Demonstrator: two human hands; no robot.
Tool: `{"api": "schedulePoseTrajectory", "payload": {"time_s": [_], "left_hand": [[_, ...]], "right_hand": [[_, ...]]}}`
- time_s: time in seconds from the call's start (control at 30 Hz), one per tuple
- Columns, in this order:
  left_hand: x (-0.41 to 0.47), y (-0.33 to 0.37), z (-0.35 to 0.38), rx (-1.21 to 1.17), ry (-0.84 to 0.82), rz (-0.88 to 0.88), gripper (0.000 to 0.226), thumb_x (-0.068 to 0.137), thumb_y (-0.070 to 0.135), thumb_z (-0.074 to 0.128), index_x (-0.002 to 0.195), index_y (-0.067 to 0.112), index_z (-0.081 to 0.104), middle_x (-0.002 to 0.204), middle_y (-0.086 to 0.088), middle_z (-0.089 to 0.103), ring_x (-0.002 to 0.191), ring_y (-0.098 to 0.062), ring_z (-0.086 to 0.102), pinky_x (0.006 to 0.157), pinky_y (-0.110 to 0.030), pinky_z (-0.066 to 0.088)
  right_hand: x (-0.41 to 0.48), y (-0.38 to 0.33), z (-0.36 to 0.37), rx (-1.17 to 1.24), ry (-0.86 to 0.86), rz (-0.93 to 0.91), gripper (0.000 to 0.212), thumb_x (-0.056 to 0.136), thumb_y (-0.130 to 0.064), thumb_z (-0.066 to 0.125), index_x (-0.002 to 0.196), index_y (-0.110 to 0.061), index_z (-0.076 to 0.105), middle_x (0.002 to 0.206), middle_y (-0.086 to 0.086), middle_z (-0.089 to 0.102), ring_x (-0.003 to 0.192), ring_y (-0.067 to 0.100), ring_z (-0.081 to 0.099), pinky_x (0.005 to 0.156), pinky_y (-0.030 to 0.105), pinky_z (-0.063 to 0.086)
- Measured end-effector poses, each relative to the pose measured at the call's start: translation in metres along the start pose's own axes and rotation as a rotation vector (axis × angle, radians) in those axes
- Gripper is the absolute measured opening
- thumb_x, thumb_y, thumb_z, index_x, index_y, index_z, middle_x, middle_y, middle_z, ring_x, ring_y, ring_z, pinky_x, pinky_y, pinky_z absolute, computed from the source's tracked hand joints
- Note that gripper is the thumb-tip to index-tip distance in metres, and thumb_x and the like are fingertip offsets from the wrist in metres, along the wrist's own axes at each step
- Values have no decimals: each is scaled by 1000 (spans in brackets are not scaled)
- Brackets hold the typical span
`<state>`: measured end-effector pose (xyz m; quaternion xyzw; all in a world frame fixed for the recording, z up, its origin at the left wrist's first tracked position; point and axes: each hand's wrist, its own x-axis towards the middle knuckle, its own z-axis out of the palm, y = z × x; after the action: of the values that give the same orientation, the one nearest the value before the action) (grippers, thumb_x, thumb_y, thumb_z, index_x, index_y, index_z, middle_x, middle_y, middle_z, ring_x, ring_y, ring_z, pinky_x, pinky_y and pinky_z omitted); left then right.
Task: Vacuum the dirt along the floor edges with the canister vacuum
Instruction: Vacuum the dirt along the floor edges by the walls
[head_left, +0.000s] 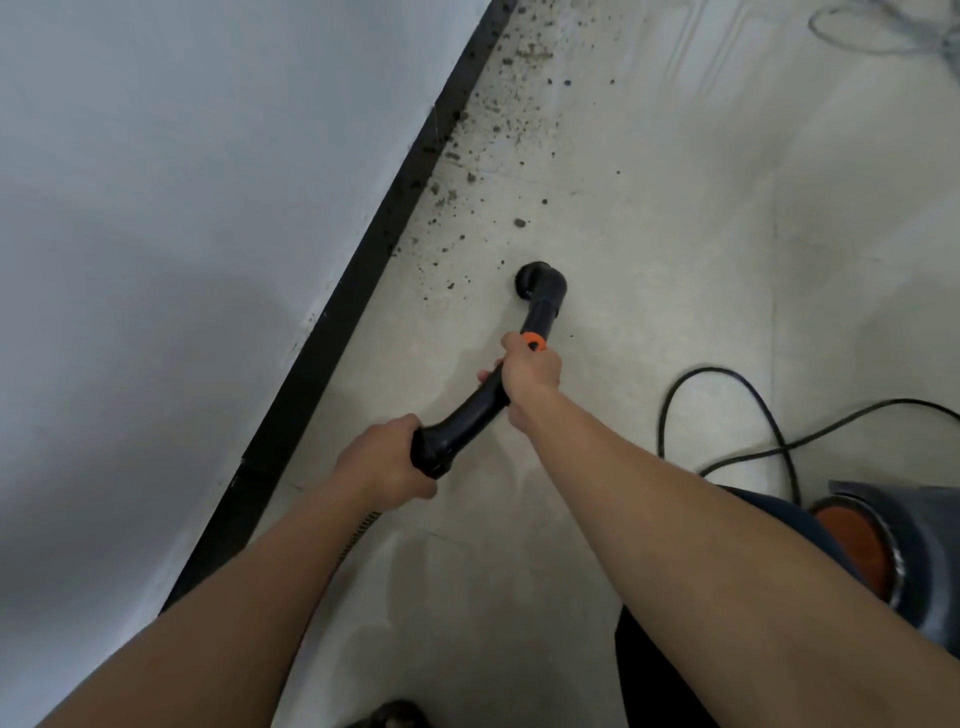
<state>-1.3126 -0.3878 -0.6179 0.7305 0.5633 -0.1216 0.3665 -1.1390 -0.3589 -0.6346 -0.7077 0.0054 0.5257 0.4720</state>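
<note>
Dirt (488, 130) lay in dark crumbs and specks along the black skirting (358, 280) at the foot of the pale wall (182, 208). It was thickest toward the far end and thinned to a few grains near the nozzle (537, 283). The nozzle sat low over the floor (675, 260), a little right of the skirting and just short of the nearest crumbs; whether it touched the floor could not be told. It ended a black curved wand (467, 410), which both hands held. The left hand (387, 462) was wrapped round the near end, fingers curled tight over it. The right hand (530, 371) gripped farther along, fingers closed round the tube just below an orange collar (534, 342). The canister vacuum (883, 545) stood at the near right, its black cord (727, 415) looping on the floor beside it.

The wand looked like hard moulded plastic: stiff, smooth and probably light. A hand near the collar would steer it and a hand at the near end would steady it. The smooth tube could twist in a loose grip, so a full wrap suited it. The canister looked the heavy part and would likely need pulling along, with the cord loops liable to snag. The crumbs looked dry and loose, easily scattered by a bump from the nozzle.
</note>
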Motion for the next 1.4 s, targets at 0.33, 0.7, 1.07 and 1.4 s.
{"api": "schedulePoseTrajectory", "payload": {"time_s": [0.33,0.7,1.07,1.4], "left_hand": [[-16,9,-76,231,-285,-96,53,66,27,83,109,18,52,102,1,59,90,-17,60,79,-28,53],[-36,-29,8,-271,-93,-44,42,53,21,77,85,18,49,83,0,60,75,-16,62,64,-30,51],[-31,-90,34,-341,-43,-105,39,53,18,83,83,13,58,80,1,63,70,-8,60,62,-22,49],[24,-53,-10,-327,-5,-58,40,62,23,81,93,13,57,85,0,62,76,-15,62,63,-30,51]], "right_hand": [[-19,-8,36,-14,-190,102,30,97,-23,56,121,-11,41,84,8,54,56,22,63,59,34,57],[-15,22,24,-236,-152,11,36,94,-26,59,123,-10,44,98,14,60,61,28,67,71,47,62],[-18,70,59,-258,-189,-63,30,96,-29,58,114,-11,43,91,12,59,51,21,62,53,32,55],[9,31,86,37,-109,-61,25,93,-27,62,102,-5,55,69,12,54,45,24,53,48,33,52]]}}
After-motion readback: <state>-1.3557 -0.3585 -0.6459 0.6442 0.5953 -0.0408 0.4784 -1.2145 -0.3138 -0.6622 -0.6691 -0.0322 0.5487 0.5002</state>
